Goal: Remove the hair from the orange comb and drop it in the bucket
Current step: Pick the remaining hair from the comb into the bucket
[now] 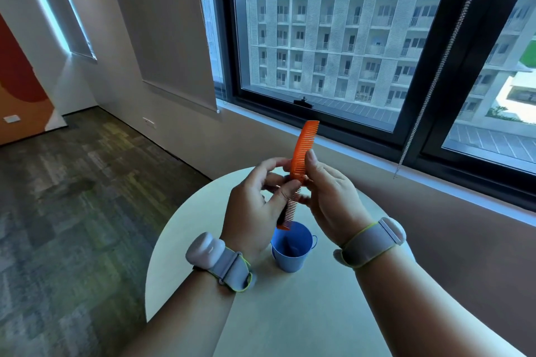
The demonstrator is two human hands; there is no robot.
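At centre frame, above a round pale tabletop (290, 313), a person's left hand (255, 206) pinches, fingers curled, at the teeth of an orange comb (301, 153). The right hand (330, 194) grips the comb, held nearly upright, thumb along its edge. Just below the comb's lower end stands a small blue bucket (291, 252). Grey bands circle both wrists. No legible writing appears.

1. One head-worn wide-angle view; it looks forward and down from above the person's forearms.
2. Close on the round table (290, 313) at near centre; carpeted floor (72, 197) falls left; the window (362, 52) spans far right.
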